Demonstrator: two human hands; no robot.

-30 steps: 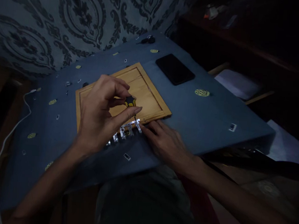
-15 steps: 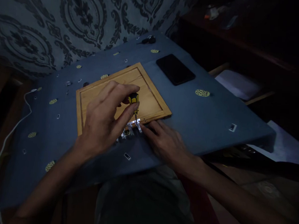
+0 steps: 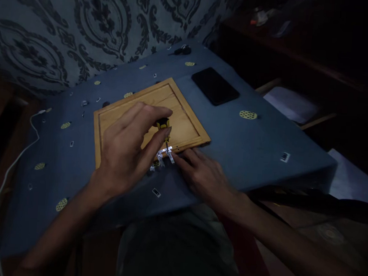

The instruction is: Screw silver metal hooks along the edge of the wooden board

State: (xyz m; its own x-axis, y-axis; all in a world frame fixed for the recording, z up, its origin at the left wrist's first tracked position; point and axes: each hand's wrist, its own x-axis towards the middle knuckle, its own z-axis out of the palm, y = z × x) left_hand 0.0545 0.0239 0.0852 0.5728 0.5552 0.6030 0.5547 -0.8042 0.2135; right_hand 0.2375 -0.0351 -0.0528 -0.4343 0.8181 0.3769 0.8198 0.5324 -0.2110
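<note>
Upright between the thumb and fingers of my left hand (image 3: 125,144) is a small yellow-and-black screwdriver (image 3: 163,129). Its shaft meets a shiny metal hinge (image 3: 168,154) at the near edge of a framed wooden panel (image 3: 185,117), which looks like a cabinet door. Low beside that edge, my right hand (image 3: 205,173) has its thumb against the hinge and its other fingers bent at the panel's edge; their tips are partly hidden. More bright metal parts (image 3: 153,168) show below my left hand, partly covered by it.
A dark phone (image 3: 215,86) lies on the blue patterned tablecloth (image 3: 233,154), right of the panel. Farther back is a black object (image 3: 184,49). Small bits (image 3: 84,103) lie to the left. A white cable (image 3: 19,156) runs down the left side. An open drawer (image 3: 290,104) stands at right.
My left hand has shifted slightly around the screwdriver handle, which is turned and leaning a little differently. My right hand and the panel stay nearly in place.
</note>
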